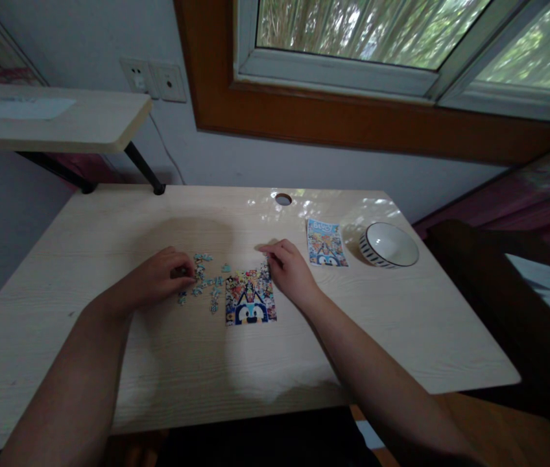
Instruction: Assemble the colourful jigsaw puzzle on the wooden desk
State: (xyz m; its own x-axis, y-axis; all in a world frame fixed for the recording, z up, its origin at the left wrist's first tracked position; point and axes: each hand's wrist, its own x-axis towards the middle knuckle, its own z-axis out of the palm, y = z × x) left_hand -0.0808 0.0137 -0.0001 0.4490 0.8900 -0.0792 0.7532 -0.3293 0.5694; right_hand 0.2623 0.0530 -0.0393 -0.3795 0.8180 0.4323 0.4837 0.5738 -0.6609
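Note:
A partly assembled jigsaw puzzle [250,301] lies flat on the table, showing a blue cartoon dog's face among many small coloured figures; its top edge is uneven. To its left are several loose puzzle pieces [200,275], mostly pale blue. My left hand [168,275] is at the left side of these pieces, fingers curled and a small gap between thumb and fingertips. Beside the puzzle's upper right corner is my right hand [289,272], index finger stretched out to the left and the other fingers bent. Nothing shows in either hand.
A reference picture [327,243] with the same dog lies right of the puzzle. Beyond it stands a white bowl [366,251] with dark stripes. A cable hole [283,200] opens near the table's [401,331] back edge. A raised shelf [95,120] stands at the back left.

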